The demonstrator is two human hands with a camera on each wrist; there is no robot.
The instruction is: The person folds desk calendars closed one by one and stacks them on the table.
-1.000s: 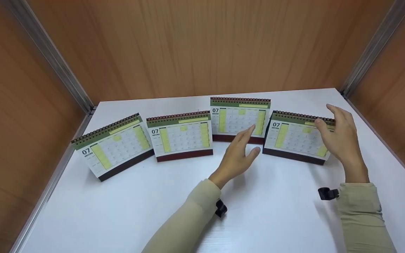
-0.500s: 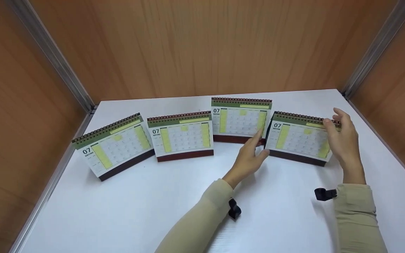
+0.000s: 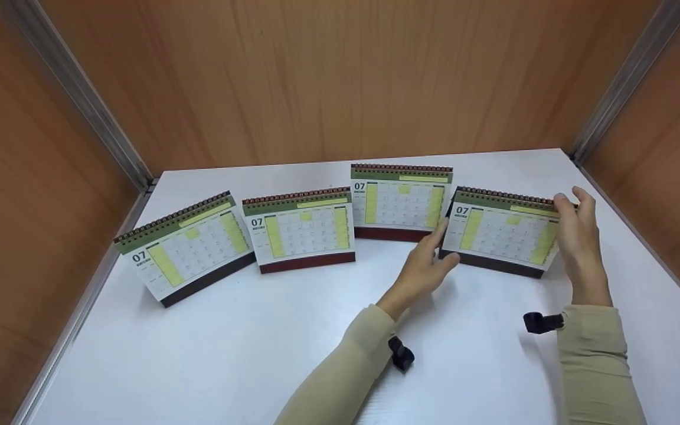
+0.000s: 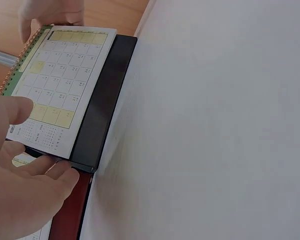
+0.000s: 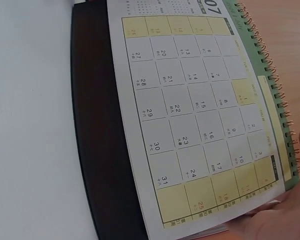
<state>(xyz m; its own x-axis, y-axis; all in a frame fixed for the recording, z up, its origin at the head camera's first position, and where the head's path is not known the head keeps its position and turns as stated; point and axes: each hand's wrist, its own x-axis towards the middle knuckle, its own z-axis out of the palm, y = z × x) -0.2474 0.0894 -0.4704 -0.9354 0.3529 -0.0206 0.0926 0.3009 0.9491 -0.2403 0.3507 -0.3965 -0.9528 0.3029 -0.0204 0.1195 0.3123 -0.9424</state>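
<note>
A desk calendar (image 3: 499, 233) with a black base and a spiral-bound page marked 07 stands at the right of the table, between the two hands. My left hand (image 3: 419, 271) holds its left side; in the left wrist view the thumb (image 4: 21, 109) lies over the page and the fingers bend along the side edge. At the opposite side my right hand (image 3: 579, 242) grips the upper right edge, thumb near the spiral and the other fingers partly hidden behind. In the right wrist view the page (image 5: 190, 115) fills much of the frame.
A red-based calendar (image 3: 402, 203) stands just behind and left of the held one. Further left are another red-based calendar (image 3: 301, 230) and a dark-based one (image 3: 189, 251), turned at an angle. Wooden panels (image 3: 340, 77) enclose the white table (image 3: 198, 354).
My left hand has moved right, from in front of the red-based calendar to the black-based calendar's left side. My right hand has come down and closed on its right edge. The calendars stay put.
</note>
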